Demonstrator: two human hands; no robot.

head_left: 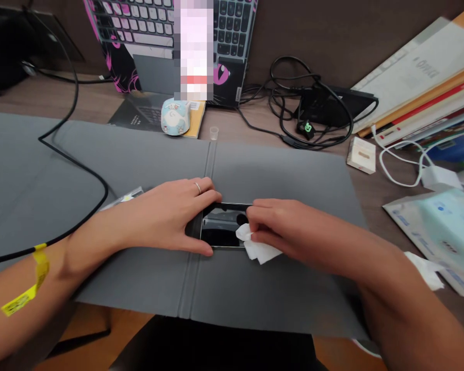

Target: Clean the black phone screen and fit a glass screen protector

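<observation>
A smartphone (pixel 222 232) with a dark, glossy screen lies flat on a grey folding mat (pixel 147 283). My left hand (pixel 174 214) grips its left end, thumb on the near edge and fingers along the far edge; a ring shows on one finger. In my right hand (pixel 276 221), fingers pinched, is a white crumpled wipe (pixel 261 251). It touches the screen's right part and hangs over the near edge. My right hand covers the phone's right end. Yellow labelled tape (pixel 40 270) sticks to my left forearm.
Behind the mat stand a laptop (pixel 150 67), a blue-white mouse (pixel 175 117) and a small clear cup (pixel 214 133). A black cable (pixel 83 167) crosses the left side. Tangled cords (pixel 282 111), a small box (pixel 361 154), books (pixel 429 98) and a plastic packet (pixel 441 232) are rightward.
</observation>
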